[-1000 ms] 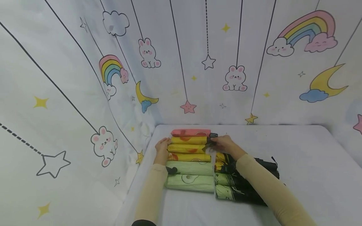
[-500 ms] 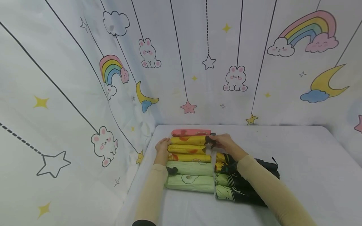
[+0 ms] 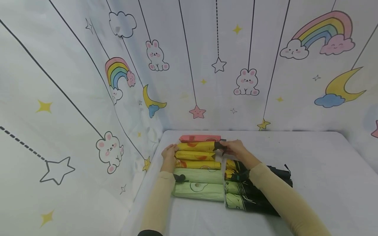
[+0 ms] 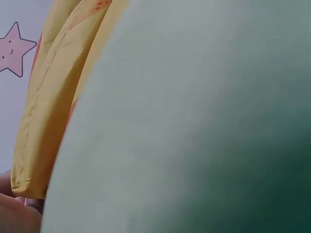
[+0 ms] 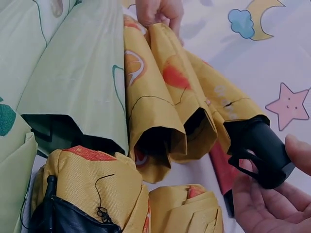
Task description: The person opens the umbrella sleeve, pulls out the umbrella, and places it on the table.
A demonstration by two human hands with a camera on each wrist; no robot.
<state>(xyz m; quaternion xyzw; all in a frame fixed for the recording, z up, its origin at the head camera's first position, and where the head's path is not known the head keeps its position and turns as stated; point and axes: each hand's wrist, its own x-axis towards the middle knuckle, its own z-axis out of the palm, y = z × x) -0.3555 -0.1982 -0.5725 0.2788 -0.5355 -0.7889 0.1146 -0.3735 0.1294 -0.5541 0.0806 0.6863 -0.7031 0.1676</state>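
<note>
In the head view my right hand (image 3: 236, 149) is at the right end of the farthest yellow folding umbrella (image 3: 198, 146), which is in an orange-print sleeve. The right wrist view shows thumb and fingers gripping its black handle (image 5: 265, 150), which sticks out of the sleeve's mouth. My left hand (image 3: 169, 154) holds the sleeve at its other end; in the left wrist view the fingertips (image 4: 17, 213) are under a yellow sleeve's end, mostly hidden behind a blurred pale green sleeve (image 4: 146, 121). Two more yellow sleeves (image 3: 196, 155) lie just nearer, their mouths gaping.
Two pale green sleeves (image 3: 198, 191) lie nearest on the white table (image 3: 319, 157), a red one (image 3: 199, 138) farthest. To their right are several folded yellow and green umbrellas with black parts (image 3: 251, 201), partly under my right forearm. Patterned cloth walls (image 3: 224, 98) stand behind and left.
The right end of the yellow umbrella has risen slightly, and my right hand has shifted up a little with its handle. My left hand stays at the sleeve's left end.
</note>
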